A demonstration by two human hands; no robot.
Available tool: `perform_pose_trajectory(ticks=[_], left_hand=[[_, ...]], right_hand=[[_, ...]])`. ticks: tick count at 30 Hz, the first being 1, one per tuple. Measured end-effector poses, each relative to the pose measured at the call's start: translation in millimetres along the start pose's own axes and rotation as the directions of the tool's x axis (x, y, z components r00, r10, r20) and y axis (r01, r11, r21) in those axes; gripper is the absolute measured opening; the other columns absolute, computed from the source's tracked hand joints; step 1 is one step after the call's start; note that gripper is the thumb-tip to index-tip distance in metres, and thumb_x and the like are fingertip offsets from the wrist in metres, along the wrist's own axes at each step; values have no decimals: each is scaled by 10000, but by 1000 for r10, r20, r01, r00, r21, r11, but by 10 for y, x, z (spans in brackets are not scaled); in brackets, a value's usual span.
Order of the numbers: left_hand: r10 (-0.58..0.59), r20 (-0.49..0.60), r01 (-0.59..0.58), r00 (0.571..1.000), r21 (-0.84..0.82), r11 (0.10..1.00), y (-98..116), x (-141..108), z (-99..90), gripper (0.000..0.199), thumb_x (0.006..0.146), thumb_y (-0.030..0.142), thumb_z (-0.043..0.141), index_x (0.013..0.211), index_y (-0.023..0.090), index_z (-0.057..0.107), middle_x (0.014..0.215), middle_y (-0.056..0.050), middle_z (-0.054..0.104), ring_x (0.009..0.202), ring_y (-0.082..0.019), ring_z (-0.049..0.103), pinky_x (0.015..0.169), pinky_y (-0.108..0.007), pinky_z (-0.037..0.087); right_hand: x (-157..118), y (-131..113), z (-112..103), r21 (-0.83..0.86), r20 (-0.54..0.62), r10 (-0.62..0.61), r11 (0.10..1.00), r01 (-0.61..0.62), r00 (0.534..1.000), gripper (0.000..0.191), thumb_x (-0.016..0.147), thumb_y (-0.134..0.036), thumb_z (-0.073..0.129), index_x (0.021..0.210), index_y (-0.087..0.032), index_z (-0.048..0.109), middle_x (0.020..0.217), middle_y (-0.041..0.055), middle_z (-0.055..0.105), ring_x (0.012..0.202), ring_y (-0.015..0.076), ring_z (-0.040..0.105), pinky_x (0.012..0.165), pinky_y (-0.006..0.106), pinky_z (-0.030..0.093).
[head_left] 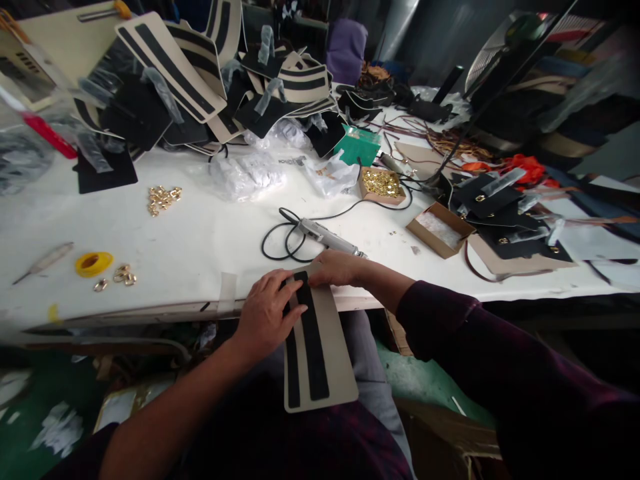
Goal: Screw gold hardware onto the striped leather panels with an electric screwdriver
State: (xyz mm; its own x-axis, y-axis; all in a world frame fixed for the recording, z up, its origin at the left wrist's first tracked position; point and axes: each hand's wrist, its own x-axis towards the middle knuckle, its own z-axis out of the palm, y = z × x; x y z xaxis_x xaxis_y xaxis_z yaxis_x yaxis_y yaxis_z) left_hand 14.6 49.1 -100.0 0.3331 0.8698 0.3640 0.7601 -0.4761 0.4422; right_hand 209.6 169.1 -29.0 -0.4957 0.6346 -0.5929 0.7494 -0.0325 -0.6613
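Observation:
A beige panel (336, 347) with two black strips hangs over the table's front edge toward my lap. My left hand (267, 307) lies on its upper left part, fingers spread over the black strips. At the panel's top right corner my right hand (333, 268) is closed, its fingertips on the panel's edge; whether they pinch anything more is hidden. Just beyond my hands lies a grey electric tool (327, 237) with a looped black cable.
On the white table (190, 233) are gold rings (163, 199), yellow tape (94, 263), an awl (44, 262), a box of gold pieces (383, 185) and an open cardboard box (440, 229). Striped panels (170, 67) pile up at the back left, black pieces (520, 220) at the right.

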Motion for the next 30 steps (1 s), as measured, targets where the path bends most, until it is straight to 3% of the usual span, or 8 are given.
perform_pose_trajectory(ticks=[5, 14, 18, 24, 30], left_hand=[[-15, 48, 14, 999, 24, 1000, -5, 37, -16, 390, 974, 376, 686, 1326, 212, 648, 1386, -133, 629, 1319, -325, 561, 1087, -529, 490], [-75, 80, 73, 994, 30, 997, 42, 128, -53, 405, 864, 316, 817, 1253, 254, 719, 1363, -102, 682, 1276, -333, 608, 1027, -541, 517], [-149, 74, 149, 986, 2, 989, 60, 180, -49, 392, 817, 319, 863, 1189, 259, 757, 1326, -73, 711, 1253, -321, 627, 1018, -529, 514], [-188, -10, 187, 982, -23, 982, 94, 239, 10, 145, 935, 315, 747, 1063, 264, 793, 1201, -50, 759, 1174, -287, 656, 984, -504, 496], [-198, -34, 197, 980, -16, 980, 68, 219, 68, 160, 907, 301, 780, 1066, 287, 782, 1216, -43, 758, 1176, -288, 653, 972, -486, 488]], right_hand=[[-49, 1, 33, -147, -95, -18, 989, 4, 995, 69, 769, -209, 755, 773, -167, 700, 681, 14, 618, 677, 178, 587, 581, 269, 414], [-78, 184, 214, -79, -302, -61, 996, 39, 951, 188, 746, -294, 815, 897, -197, 758, 834, 102, 740, 871, 299, 695, 664, 315, 495], [-31, 233, 220, -44, -285, -69, 997, 59, 956, 163, 750, -275, 809, 884, -201, 754, 805, 86, 737, 831, 278, 686, 657, 312, 481], [-59, 247, 221, -18, -251, -97, 995, 95, 963, 105, 800, -275, 773, 841, -192, 723, 770, 53, 718, 720, 203, 635, 607, 282, 425], [-87, 271, 224, 60, -227, -60, 995, 75, 972, 136, 823, -287, 753, 934, -208, 765, 778, 46, 723, 721, 217, 650, 599, 289, 443]])
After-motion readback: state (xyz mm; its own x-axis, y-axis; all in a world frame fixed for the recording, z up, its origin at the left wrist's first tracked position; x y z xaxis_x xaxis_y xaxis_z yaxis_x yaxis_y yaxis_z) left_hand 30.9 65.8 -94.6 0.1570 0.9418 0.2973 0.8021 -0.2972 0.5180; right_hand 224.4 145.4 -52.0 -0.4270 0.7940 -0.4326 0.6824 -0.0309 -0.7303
